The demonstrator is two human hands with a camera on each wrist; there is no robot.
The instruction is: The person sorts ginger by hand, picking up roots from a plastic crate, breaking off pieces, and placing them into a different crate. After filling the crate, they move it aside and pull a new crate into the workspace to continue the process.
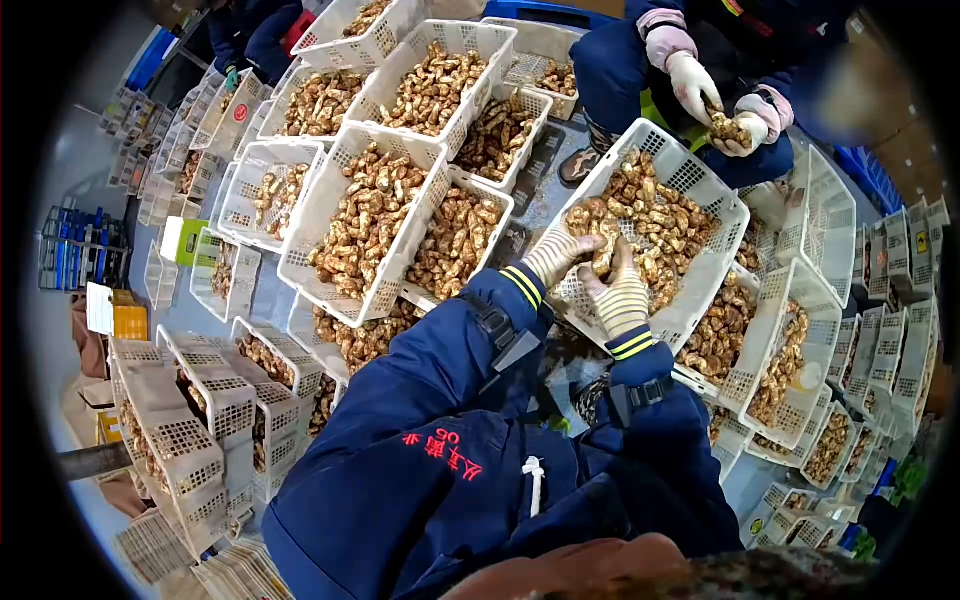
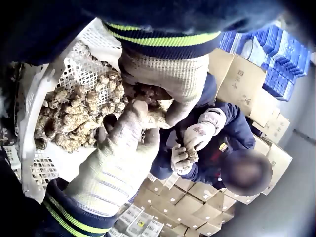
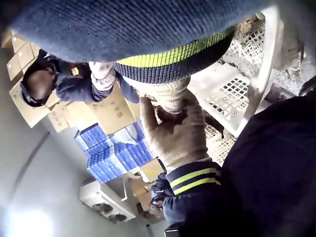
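Both hands wear pale striped knit gloves and meet over a white perforated crate (image 1: pixel 728 235) heaped with brown-and-cream mushrooms (image 1: pixel 660 215). My left hand (image 1: pixel 556 257) grips mushrooms (image 1: pixel 588 216) with brown caps near the crate's left side. Close beside it, my right hand (image 1: pixel 622 300) pinches a stubby mushroom (image 1: pixel 604 258) between thumb and fingers. In the left wrist view, the left hand (image 2: pixel 170 81) and right hand (image 2: pixel 116 158) come together around the held mushrooms (image 2: pixel 156 117). The gloves largely cover them in the right wrist view, where the right hand (image 3: pixel 163 94) overlaps the left hand (image 3: pixel 180 133).
More mushroom crates (image 1: pixel 365 225) stand stacked at my left, others (image 1: pixel 790 350) at my right. Across the crate sits a gloved person (image 1: pixel 715 95) holding mushrooms. Cardboard boxes (image 2: pixel 247 89) and blue crates (image 2: pixel 281 59) are piled behind that person.
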